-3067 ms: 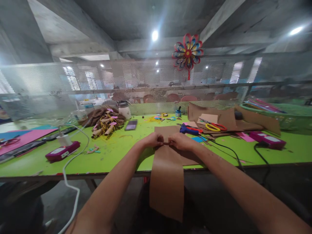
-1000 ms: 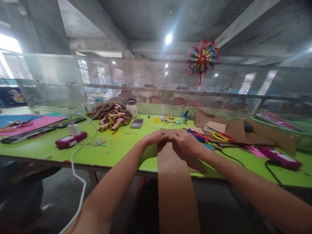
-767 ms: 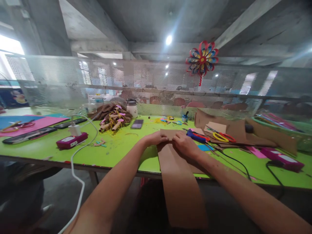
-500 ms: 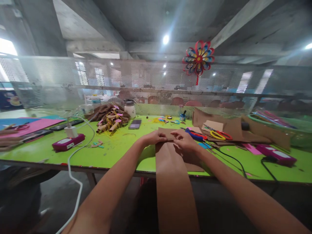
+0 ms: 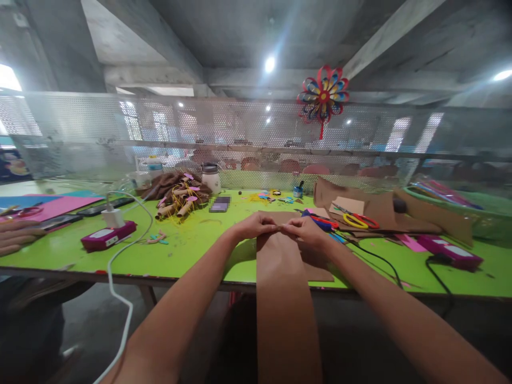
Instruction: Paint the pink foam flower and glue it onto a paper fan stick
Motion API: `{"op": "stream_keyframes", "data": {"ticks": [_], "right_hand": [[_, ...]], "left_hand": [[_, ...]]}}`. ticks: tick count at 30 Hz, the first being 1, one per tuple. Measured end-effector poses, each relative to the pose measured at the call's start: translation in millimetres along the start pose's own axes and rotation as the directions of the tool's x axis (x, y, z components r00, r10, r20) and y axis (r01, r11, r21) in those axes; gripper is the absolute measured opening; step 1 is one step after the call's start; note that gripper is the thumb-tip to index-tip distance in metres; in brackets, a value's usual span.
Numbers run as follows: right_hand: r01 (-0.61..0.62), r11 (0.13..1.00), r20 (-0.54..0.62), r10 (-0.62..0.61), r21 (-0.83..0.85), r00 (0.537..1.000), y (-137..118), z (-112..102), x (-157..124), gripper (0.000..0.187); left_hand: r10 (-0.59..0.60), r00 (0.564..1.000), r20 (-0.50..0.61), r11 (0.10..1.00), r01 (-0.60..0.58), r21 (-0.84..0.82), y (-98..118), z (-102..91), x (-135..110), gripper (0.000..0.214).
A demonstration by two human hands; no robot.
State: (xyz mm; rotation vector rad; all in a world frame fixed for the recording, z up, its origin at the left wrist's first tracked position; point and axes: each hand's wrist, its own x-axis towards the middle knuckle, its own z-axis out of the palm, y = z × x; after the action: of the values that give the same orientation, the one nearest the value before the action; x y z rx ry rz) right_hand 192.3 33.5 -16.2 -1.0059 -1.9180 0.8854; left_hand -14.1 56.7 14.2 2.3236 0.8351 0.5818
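Observation:
A long strip of brown kraft paper (image 5: 286,298) runs from the green table (image 5: 192,250) over its front edge and down toward my lap. My left hand (image 5: 256,225) pinches the strip's far end from the left. Close beside it, my right hand (image 5: 306,229) pinches the same end, the two sets of fingertips almost meeting at a small fold. Another piece of brown paper (image 5: 320,272) lies flat under my right hand. Just right of that hand rests a blue-handled tool (image 5: 318,220) with some red on it. What the fingertips cover is hidden.
Scissors (image 5: 356,220) lie on brown sheets (image 5: 380,202) at the right. Purple power boxes (image 5: 108,236) with cords stand at both sides. Rolled paper tubes (image 5: 166,209) with yellow strands and a white cup (image 5: 210,178) are behind. Another person's hand (image 5: 18,237) rests at far left.
My right hand has moved left and its fingertips have closed on the paper's end beside my left. The view has shifted slightly. At far left, the other person's hand has moved.

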Motion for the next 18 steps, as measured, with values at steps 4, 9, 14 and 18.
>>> {"op": "stream_keyframes", "data": {"ticks": [4,9,14,18], "right_hand": [[-0.005,1.0,-0.061,0.007,0.026,0.998,-1.2,1.1,0.0,0.037],[-0.021,0.995,-0.055,0.026,0.097,0.998,-1.1,0.0,0.0,0.038],[-0.033,0.988,-0.022,0.037,0.149,0.999,-3.0,-0.1,-2.7,0.042],[-0.022,0.994,-0.048,0.028,0.107,0.998,-2.5,1.5,-2.4,0.043]], "left_hand": [[-0.029,0.999,0.033,0.994,0.025,0.107,-3.2,-3.4,-1.3,0.044],[-0.029,0.999,0.046,0.991,0.023,0.131,-2.1,-6.5,-3.0,0.045],[0.032,0.999,0.014,0.992,-0.034,0.122,3.4,-4.8,-2.5,0.046],[0.05,0.999,0.001,0.993,-0.049,0.107,4.6,-3.1,-1.5,0.047]]}}
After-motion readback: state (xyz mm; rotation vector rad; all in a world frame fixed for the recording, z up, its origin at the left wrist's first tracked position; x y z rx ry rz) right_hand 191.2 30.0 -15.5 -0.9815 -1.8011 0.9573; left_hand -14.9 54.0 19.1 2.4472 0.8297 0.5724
